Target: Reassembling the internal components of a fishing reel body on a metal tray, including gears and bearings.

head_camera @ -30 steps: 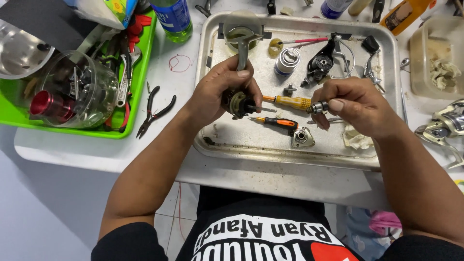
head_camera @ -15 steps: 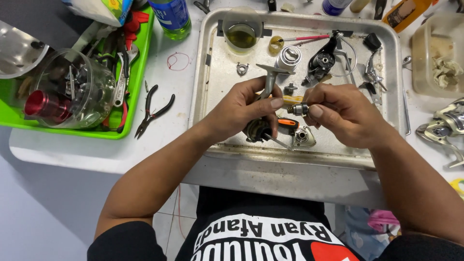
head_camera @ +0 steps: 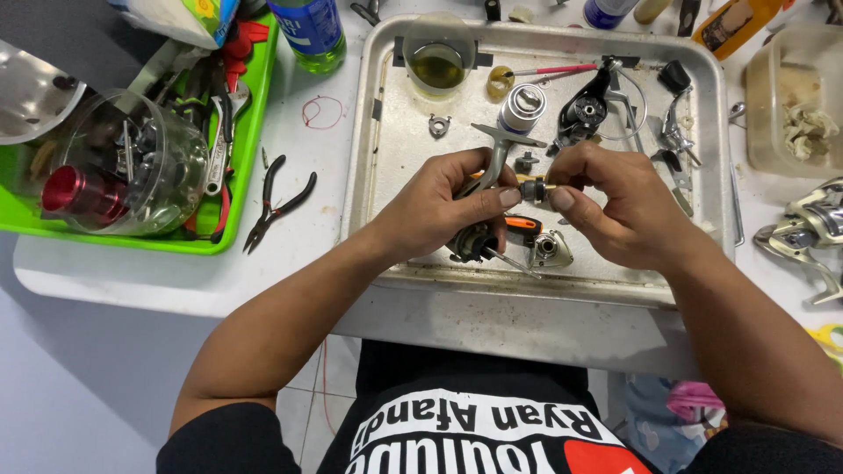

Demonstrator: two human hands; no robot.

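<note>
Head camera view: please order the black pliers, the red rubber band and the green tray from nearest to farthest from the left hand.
From the left hand:
1. Black pliers, on the table to its left.
2. Red rubber band, farther up and left.
3. Green tray, at the left edge; close to the band.

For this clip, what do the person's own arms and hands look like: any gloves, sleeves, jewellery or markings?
Both are bare. The left hand and right hand wear no gloves, and no rings, watch or wristbands show. The forearms are uncovered up to short black sleeves at the picture's bottom edge, part of a black T-shirt with white and red print on the chest. No tattoos or markings are visible on the arms.
</note>
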